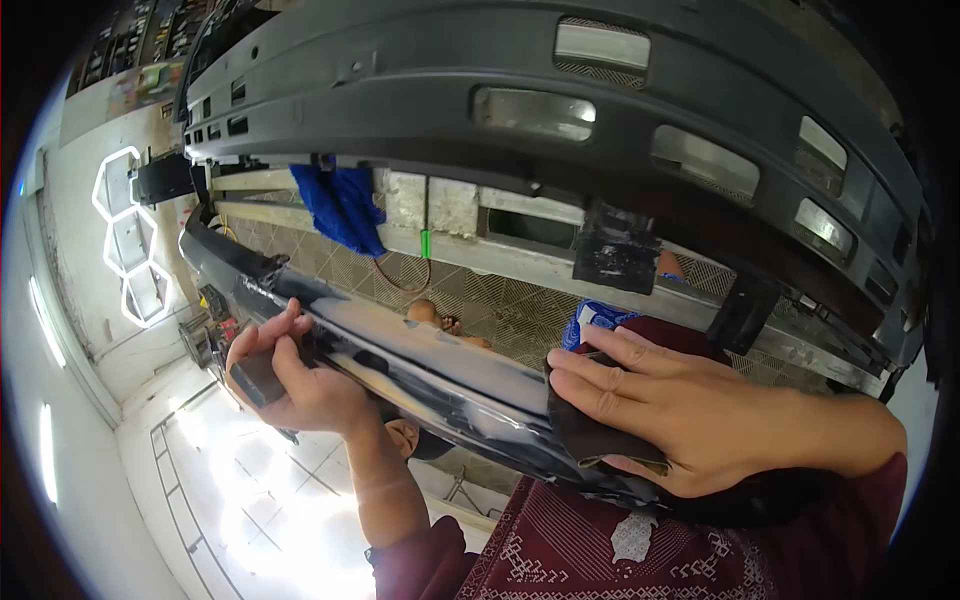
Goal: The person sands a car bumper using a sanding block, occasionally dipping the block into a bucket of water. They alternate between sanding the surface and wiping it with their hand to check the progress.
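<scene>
A long, narrow black car trim panel [430, 355] runs diagonally across the view, with grey, tan and whitish sanded patches on its upper face. My right hand [650, 405] presses with outstretched fingers on a dark brown sheet of sandpaper [585, 425], which lies against the panel's right part. At the panel's left part, my left hand [310, 385] has its fingers curled at the edge. A flat dark grey piece [258, 378] is pinched between its thumb and fingers. Patterned maroon cloth [640, 570] covers my lap below the panel.
A big dark grey car bumper [420, 90] with rectangular openings spans the top, over a pale metal frame [500, 245]. A blue cloth [335, 205] hangs from the frame. Hexagonal lights [130, 240] glow on the left wall. A bare foot [425, 312] shows on the tiled floor.
</scene>
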A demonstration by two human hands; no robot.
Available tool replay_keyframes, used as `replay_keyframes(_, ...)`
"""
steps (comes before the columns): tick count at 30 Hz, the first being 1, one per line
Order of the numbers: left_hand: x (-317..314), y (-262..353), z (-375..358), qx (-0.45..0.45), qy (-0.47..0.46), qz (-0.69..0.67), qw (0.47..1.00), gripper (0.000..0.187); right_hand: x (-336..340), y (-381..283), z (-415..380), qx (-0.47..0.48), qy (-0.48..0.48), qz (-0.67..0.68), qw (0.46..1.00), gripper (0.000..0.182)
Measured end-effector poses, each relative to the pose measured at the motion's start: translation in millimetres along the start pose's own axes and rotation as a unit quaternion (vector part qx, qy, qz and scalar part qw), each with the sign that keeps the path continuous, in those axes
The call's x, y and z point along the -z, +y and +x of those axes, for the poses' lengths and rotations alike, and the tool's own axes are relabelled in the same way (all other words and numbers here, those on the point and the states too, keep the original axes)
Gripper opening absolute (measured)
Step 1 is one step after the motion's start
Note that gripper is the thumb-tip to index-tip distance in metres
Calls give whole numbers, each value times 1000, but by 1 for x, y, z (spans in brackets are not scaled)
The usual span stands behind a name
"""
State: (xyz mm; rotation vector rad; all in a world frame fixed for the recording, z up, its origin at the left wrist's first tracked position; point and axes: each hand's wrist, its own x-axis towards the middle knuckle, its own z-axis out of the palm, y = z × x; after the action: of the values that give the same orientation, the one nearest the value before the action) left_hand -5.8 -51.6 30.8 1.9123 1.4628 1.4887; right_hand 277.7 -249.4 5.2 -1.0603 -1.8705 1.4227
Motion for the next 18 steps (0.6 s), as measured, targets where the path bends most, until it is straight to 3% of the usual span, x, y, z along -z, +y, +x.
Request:
replay_keyframes(5, 1, -1, 2, -20, -8, 6, 1000, 29, -21, 21, 70, 50, 91, 43, 994, 66)
replay_keyframes(7, -3, 5, 3, 16, 11, -12, 1000, 28, -24, 22, 84, 51, 103, 21, 993, 62)
replay_keyframes(11, 2, -3, 3, -7, -16, 4, 1000, 28, -1, 6, -4, 11, 21, 10, 1000, 67)
replay_keyframes(14, 2, 1, 2, 13, 0, 9, 1000, 28, 3, -6, -25, -24, 4, 9, 1000, 69)
replay_keyframes(18, -1, -1, 2, -5, -18, 1, 1000, 28, -12, 14, 52, 29, 60, 27, 997, 74)
